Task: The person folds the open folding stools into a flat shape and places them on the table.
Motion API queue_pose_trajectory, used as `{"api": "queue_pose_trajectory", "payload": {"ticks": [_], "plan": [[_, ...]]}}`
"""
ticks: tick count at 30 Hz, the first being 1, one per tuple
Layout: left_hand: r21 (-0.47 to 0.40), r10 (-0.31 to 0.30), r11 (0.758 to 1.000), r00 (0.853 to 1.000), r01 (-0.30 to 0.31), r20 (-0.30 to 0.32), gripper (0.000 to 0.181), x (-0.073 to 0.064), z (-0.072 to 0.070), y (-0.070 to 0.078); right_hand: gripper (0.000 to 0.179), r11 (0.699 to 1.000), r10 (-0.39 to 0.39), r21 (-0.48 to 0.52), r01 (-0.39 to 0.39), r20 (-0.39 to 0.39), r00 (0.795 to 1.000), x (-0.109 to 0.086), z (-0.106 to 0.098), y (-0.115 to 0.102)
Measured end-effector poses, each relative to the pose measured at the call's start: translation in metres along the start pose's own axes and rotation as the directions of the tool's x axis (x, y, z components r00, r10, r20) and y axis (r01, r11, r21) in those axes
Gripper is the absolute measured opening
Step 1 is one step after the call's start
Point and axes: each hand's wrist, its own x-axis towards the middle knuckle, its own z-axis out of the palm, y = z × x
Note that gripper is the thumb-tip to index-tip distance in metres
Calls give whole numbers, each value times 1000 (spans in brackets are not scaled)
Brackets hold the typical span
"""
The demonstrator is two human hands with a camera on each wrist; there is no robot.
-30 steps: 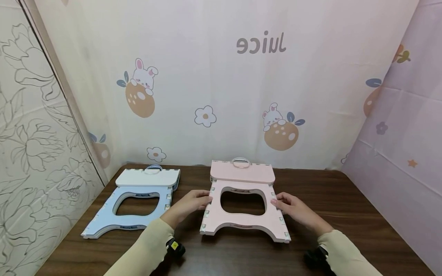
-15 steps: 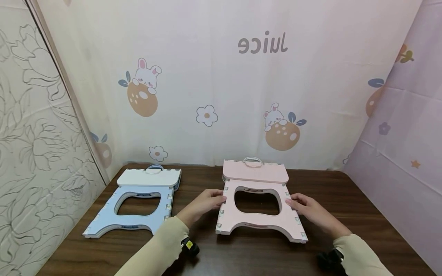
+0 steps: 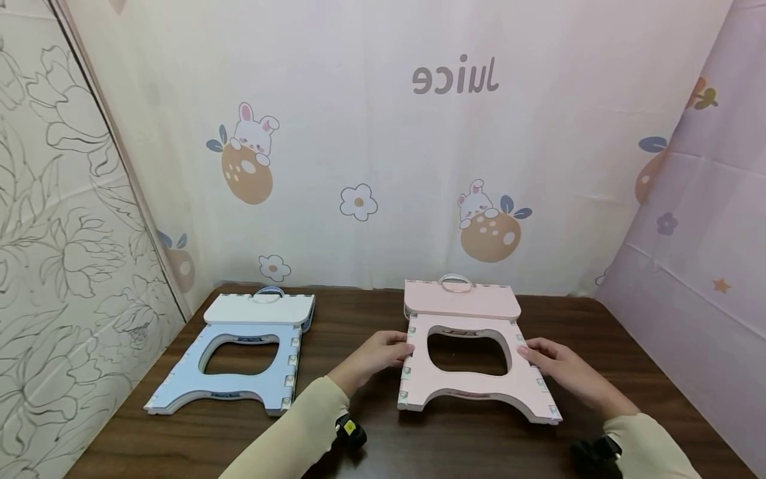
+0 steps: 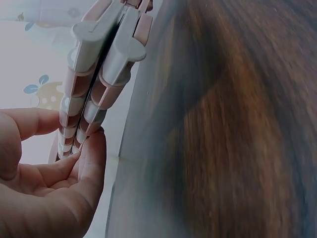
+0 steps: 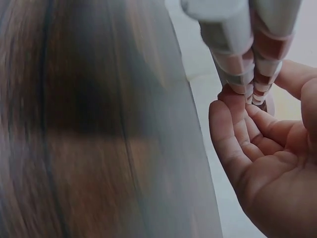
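Note:
A folded pink step stool (image 3: 467, 380) lies flat in the head view, right of centre, with a thin white carry handle (image 3: 456, 279) at its far end. My left hand (image 3: 378, 356) grips its left edge, thumb on top and fingers curled beneath. On the opposite edge my right hand (image 3: 559, 366) holds it the same way. The left wrist view shows thumb and fingers of the left hand (image 4: 54, 173) pinching the stool's two hinged layers (image 4: 94, 84). In the right wrist view the right hand (image 5: 272, 144) curls its fingers under the hinged edge (image 5: 247, 54).
A folded blue stool (image 3: 233, 382) with a white top panel lies to the left on the dark wooden table (image 3: 335, 306). A patterned curtain (image 3: 383, 133) hangs behind the table's far edge, and another curtain (image 3: 706, 253) borders the right side.
Both hands have carried the pink stool to the right, away from the blue one, keeping the same hold. The blue stool stays in place.

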Motion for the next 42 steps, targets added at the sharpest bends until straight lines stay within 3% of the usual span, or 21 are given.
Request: {"api": "queue_pose_trajectory", "payload": {"ticks": [5,15,21,34,42], "plan": [[-50,21,999,999,-20,31,47,4,11,0,61,1000,21,-10,-21,28,999,-5,-11,9],[-83,-7,997,999,11,44,49,13,30,3,66,996,53,-68,-52,10,999,-6,-27,27],[-120,7,993,999,-1,53,49,18,39,5,66,995,77,-62,-76,19,997,-8,-34,35],[-60,-3,998,994,9,105,58,27,52,7,70,994,90,-71,-89,10,996,-15,-48,46],[-116,-14,993,992,29,124,57,36,68,10,71,988,100,-120,-98,14,995,-21,-61,54]]}}
